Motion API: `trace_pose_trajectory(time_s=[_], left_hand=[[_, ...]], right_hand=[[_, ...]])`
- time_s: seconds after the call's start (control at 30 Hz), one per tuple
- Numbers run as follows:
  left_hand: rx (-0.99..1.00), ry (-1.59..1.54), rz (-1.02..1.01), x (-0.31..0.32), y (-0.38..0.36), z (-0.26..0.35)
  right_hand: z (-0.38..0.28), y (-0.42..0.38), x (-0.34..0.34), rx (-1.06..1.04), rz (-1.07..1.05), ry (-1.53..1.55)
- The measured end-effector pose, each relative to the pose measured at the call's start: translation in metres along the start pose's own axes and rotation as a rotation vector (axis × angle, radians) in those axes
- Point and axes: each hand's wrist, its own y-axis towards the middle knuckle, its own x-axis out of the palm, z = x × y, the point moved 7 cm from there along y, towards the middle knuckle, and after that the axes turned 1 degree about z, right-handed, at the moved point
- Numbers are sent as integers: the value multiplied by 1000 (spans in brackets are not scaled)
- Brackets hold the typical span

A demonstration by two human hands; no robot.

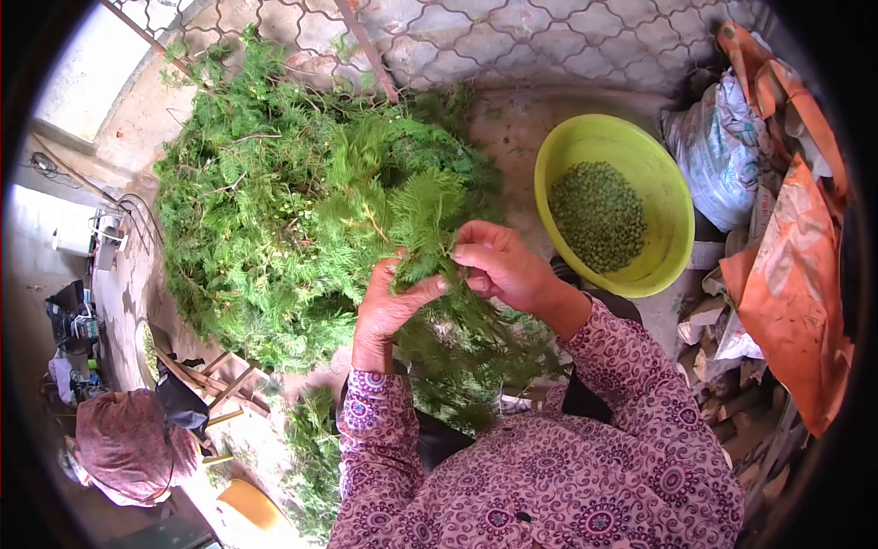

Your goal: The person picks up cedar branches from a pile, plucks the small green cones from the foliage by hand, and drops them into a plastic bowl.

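A leafy green branch (425,215) with flat, feathery sprays, like a cypress or arborvitae, is held up in front of me. My left hand (393,302) is closed around it, thumb pointing right across the stems. My right hand (503,263) pinches at the right side of the same foliage, thumb and forefinger pressed together; whatever small piece lies between the fingertips is hidden. To the right stands a yellow-green plastic basin (672,192) with many small round green cones or seeds (596,215) in its bottom.
A large heap of cut branches (256,210) lies beyond my hands, against a wire lattice (512,41). On the right are a stuffed white sack (718,151), orange sheeting (796,284) and stacked firewood (745,421). Another person (133,444) sits at lower left, beside a yellow basin (249,503).
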Motion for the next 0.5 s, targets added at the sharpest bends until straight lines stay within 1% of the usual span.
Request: trace_pose_trajectory(time_s=[0.03,0.07,0.1,0.17,0.2,0.23,0.3,0.33,0.4,0.43,0.5], left_hand=[[-89,79,7,2,-2,-2],[-137,73,71,1,-2,-10],[-136,72,73,4,-1,-12],[-138,-9,-40,15,2,-16],[-189,46,13,5,4,-31],[-188,48,13,4,4,-34],[-136,-115,56,5,5,-35],[-136,-116,56,7,6,-35],[83,90,-62,19,9,-17],[77,89,-63,20,9,-17],[80,107,-17,20,7,-16]], right_hand=[[-3,0,-2,0,0,-2],[-16,0,-5,-135,39,-275],[-28,-2,-3,-269,79,-548],[-31,-5,2,-269,59,-605],[-32,-5,5,-272,42,-660],[-30,-3,5,-273,42,-658],[-27,1,5,-366,19,-624],[-23,4,2,-366,19,-624],[-21,8,1,-473,9,-679],[-23,7,1,-467,12,-677],[-27,5,2,-363,18,-626]])
